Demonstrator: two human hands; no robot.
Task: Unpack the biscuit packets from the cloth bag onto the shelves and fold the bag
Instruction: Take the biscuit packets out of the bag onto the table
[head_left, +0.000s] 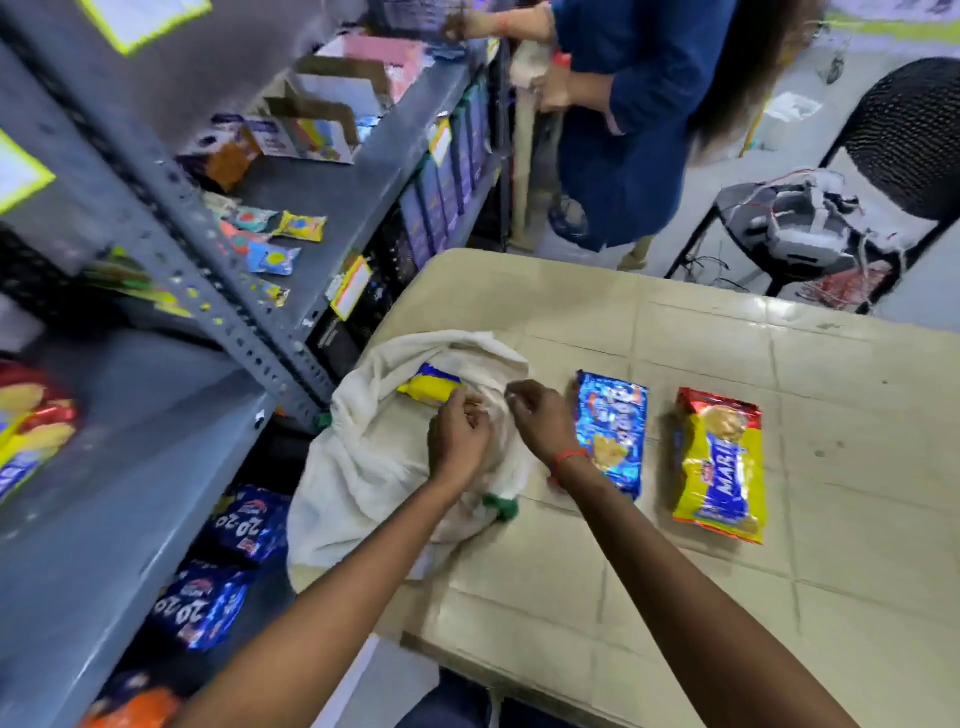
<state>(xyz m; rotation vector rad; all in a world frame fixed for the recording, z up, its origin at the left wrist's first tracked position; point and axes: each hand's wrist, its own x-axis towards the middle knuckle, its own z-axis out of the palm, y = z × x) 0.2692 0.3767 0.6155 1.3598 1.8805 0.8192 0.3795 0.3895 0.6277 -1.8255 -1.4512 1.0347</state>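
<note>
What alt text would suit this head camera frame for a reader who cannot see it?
Both hands, left hand and right hand, work at the mouth of a white cloth bag on a beige table, where a yellow packet shows inside. A blue packet and a Marie packet lie beside it; grey shelves stand left.

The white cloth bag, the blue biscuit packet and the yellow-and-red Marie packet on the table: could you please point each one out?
white cloth bag (363, 467), head view, bare fabric left of the hands.
blue biscuit packet (613, 415), head view, middle of its face.
yellow-and-red Marie packet (719, 467), head view, centre of the wrapper.
</note>
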